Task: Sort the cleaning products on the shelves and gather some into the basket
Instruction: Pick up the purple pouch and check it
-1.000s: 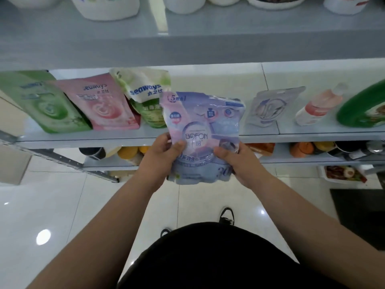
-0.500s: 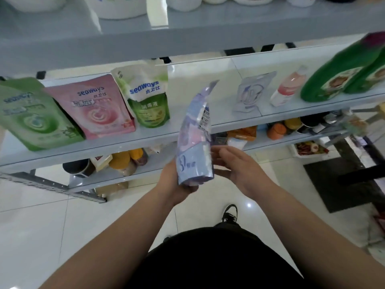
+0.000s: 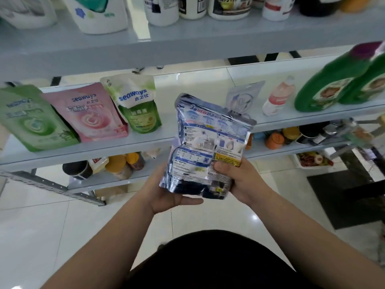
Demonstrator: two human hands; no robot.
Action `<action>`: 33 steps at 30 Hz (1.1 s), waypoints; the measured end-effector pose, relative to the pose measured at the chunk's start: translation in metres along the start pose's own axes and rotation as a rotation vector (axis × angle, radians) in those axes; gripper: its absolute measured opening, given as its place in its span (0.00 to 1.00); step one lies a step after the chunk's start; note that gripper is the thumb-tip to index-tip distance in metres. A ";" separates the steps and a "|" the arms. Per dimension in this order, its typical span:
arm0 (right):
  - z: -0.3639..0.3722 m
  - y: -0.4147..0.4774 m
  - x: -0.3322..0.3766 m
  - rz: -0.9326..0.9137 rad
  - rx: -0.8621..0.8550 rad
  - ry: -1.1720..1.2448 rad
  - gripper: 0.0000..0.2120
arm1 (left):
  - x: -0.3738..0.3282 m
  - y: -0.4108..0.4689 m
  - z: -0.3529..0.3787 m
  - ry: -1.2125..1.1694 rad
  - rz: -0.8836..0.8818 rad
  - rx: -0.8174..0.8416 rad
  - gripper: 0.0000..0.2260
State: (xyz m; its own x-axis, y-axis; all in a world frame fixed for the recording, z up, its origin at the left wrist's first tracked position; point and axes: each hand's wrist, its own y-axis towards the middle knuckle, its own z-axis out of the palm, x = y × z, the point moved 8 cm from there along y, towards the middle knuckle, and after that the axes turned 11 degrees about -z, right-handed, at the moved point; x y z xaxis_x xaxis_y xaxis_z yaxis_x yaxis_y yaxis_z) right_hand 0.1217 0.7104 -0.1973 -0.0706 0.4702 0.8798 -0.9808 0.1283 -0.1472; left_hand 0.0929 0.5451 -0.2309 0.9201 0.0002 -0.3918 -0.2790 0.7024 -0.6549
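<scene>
Silver-blue pouch [image 3: 208, 142] sits upright before the shelf [image 3: 104, 148], printed back toward us. Our right hand [image 3: 243, 180] grips its lower right edge, thumb on the print. Our left hand [image 3: 164, 192] props its bottom, thumb straight, fingers hidden, so we cannot tell their curl.

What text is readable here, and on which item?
"seaways", "水卫仕", "消毒液": white-green pouch.
"seaways": pink pouch.
"3", "NEW": top of the held blue pouch.
Too blurred to read: the green pouch brand, the blue pouch's small print, the top-shelf bottles.
</scene>
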 end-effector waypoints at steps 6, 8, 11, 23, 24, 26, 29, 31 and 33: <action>-0.055 0.002 0.030 -0.034 0.078 -0.337 0.23 | -0.014 0.011 0.034 0.537 0.361 -0.337 0.26; -0.067 0.001 0.039 -0.037 0.115 -0.366 0.23 | -0.008 0.020 0.052 0.543 0.442 -0.344 0.32; -0.085 0.003 0.051 -0.024 0.150 -0.367 0.26 | 0.000 0.026 0.069 0.525 0.520 -0.460 0.24; -0.125 -0.006 0.026 0.490 0.182 -0.033 0.23 | 0.058 0.044 0.103 0.058 0.117 -0.579 0.14; -0.126 -0.007 0.022 0.507 0.181 -0.033 0.24 | 0.059 0.043 0.103 0.048 0.103 -0.581 0.14; -0.126 -0.006 0.016 0.501 0.165 -0.051 0.25 | 0.059 0.039 0.100 0.054 0.089 -0.592 0.14; -0.120 0.004 0.017 0.403 0.128 -0.086 0.28 | 0.054 0.032 0.089 0.075 0.079 -0.613 0.12; -0.112 0.012 0.020 0.333 0.125 -0.235 0.26 | 0.048 0.024 0.077 0.096 0.096 -0.656 0.10; -0.101 0.019 0.024 0.246 0.137 -0.456 0.21 | 0.044 0.020 0.064 0.080 0.098 -0.693 0.07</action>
State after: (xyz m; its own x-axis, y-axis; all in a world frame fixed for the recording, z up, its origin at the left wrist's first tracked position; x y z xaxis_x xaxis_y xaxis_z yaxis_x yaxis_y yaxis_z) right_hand 0.1198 0.8123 -0.2246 -0.3435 0.0408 0.9383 -0.9379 -0.0671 -0.3404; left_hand 0.1451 0.6051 -0.2196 0.8661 -0.0303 -0.4990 -0.4951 0.0861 -0.8646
